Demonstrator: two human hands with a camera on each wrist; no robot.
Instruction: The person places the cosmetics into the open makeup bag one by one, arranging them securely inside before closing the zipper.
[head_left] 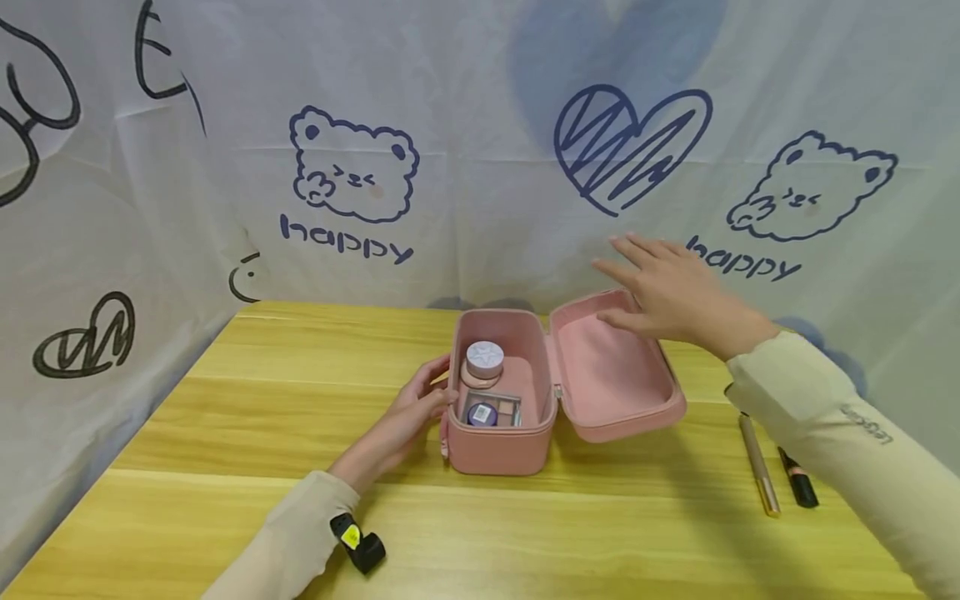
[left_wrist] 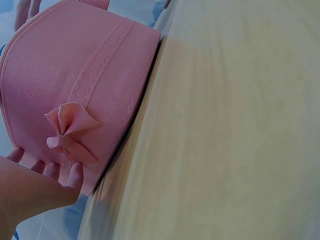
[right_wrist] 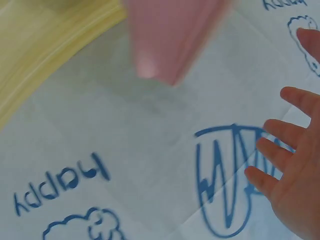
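Note:
A pink cosmetic case (head_left: 498, 450) stands on the table with its lid (head_left: 615, 367) swung out to the right. My left hand (head_left: 412, 408) rests against the case's left side, its fingertips touching the pink wall beside a bow (left_wrist: 67, 127) in the left wrist view. My right hand (head_left: 671, 292) is raised over the far end of the lid, fingers spread and holding nothing. Inside the case, a round white container (head_left: 485, 357) with a star on top sits over a pinkish round compact (head_left: 478, 382). Nearer lie an eyeshadow palette (head_left: 507, 408) and a small dark round pot (head_left: 482, 415).
Right of the case, partly under my right sleeve (head_left: 847, 425), lie a slim gold-brown tube (head_left: 760, 467) and a black-capped tube (head_left: 801, 483). Behind the wooden table (head_left: 300, 433) hangs a white cloth (head_left: 480, 167) with blue drawings.

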